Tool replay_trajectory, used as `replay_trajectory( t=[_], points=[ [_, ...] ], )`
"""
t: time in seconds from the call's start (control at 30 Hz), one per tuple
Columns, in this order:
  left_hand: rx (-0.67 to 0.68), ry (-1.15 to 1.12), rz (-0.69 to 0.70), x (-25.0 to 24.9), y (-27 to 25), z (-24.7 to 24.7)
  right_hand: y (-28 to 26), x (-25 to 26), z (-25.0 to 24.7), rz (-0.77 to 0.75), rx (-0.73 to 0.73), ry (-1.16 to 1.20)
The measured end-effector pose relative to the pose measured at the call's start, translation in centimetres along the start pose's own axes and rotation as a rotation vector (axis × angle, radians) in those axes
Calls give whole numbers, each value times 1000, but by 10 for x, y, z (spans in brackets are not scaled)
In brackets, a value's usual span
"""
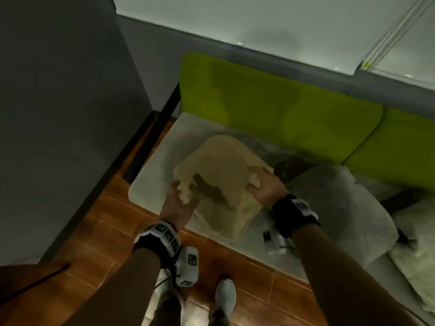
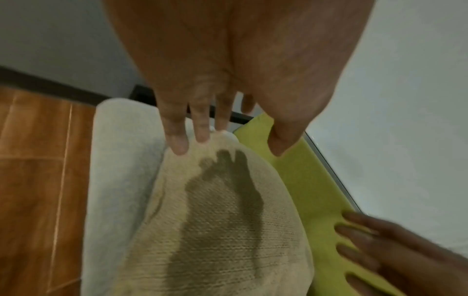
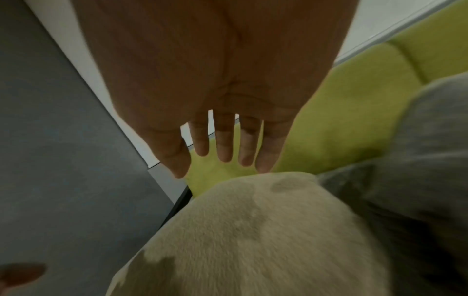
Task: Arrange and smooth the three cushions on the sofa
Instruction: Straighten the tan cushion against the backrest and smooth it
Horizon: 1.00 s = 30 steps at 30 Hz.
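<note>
A beige knitted cushion lies on the sofa's pale seat, in front of the lime-green backrest. My left hand is at its near left corner. In the left wrist view the hand has straight fingers, and the fingertips touch the cushion's edge. My right hand rests on the cushion's right edge. In the right wrist view this hand is spread flat over the cushion. A grey cushion lies just right of it, and a pale fluffy cushion lies further right.
A dark grey wall rises to the left of the sofa, beside its black frame. Wooden floor runs along the seat's front edge, with my shoes on it. Small black-and-white devices lie on the seat near my right wrist.
</note>
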<state>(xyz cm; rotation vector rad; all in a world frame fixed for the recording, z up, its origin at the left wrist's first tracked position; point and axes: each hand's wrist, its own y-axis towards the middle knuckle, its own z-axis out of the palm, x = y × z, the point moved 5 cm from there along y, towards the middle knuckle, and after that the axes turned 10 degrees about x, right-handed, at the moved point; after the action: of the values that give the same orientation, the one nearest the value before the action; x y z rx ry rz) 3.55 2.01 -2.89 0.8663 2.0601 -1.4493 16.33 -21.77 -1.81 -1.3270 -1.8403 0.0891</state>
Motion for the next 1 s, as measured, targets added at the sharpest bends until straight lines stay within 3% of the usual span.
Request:
replay_trajectory(
  t=[0.07, 0.13, 0.2, 0.3, 0.43, 0.6, 0.8, 1.0],
  points=[
    [-91, -48, -65, 3, 29, 6, 40, 12, -3, -48, 0, -99],
    [-107, -190, -236, 15, 54, 17, 80, 14, -2, -39, 14, -184],
    [-61, -307, -366, 40, 78, 31, 110, 0, 4, 25, 13, -233],
    [82, -393, -418, 76, 108, 52, 135, -33, 2, 221, -2, -233],
    [154, -521, -455, 74, 109, 65, 147, -75, 8, 394, 46, 16],
    [190, -467, -388, 56, 107, 46, 146, -72, 12, 459, 7, 152],
    [172, -256, -186, 13, 130, -42, 111, -11, 4, 467, -129, 301],
    [188, -83, -19, -49, 184, -112, 77, 21, 55, 532, -326, 618]
  ],
)
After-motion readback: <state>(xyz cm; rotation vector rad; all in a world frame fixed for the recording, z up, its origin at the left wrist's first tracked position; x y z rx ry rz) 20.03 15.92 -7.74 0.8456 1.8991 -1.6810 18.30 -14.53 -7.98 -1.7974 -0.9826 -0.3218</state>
